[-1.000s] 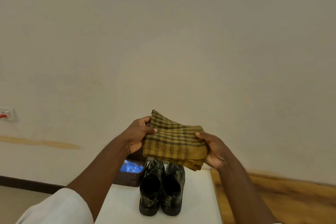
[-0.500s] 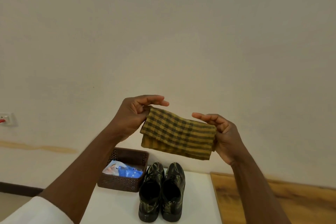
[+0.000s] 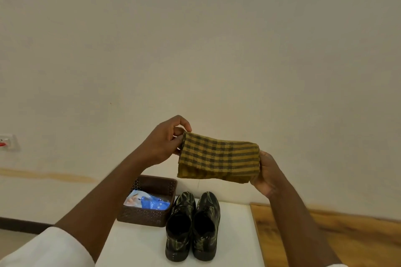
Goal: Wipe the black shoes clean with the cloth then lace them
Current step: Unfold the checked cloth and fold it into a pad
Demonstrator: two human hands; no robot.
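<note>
While you hold it up in the air, the folded yellow-and-black checked cloth [image 3: 219, 156] hangs above the toes of the pair of black shoes [image 3: 193, 225], well clear of them. Your left hand [image 3: 165, 141] takes the cloth's left end, thumb and fingers [image 3: 183, 122] curled and pinching its upper corner. Your right hand [image 3: 265, 172] grips the cloth's right end from behind and below; its fingers are hidden by the fabric, so you can only see the palm and the heel of the hand wrapped round that edge. The cloth is stretched between both hands, with its lower folded layer showing along the bottom edge.

Below the cloth, the two glossy black shoes stand side by side, touching, on the white table [image 3: 138, 245], toes pointing away from you and openings toward you. No laces can be made out on them from this angle. Just left of the shoes, touching or nearly touching the left one, sits a dark brown perforated basket [image 3: 145, 217] holding a blue and white packet [image 3: 145, 201]. Right of the shoes, past the table's edge, lies a wooden floor [image 3: 325, 234]. Far left of the cloth, a wall socket [image 3: 7, 142] sits on the pale wall [image 3: 195, 50]. A white sleeve [image 3: 47, 249] covers your left upper arm.
</note>
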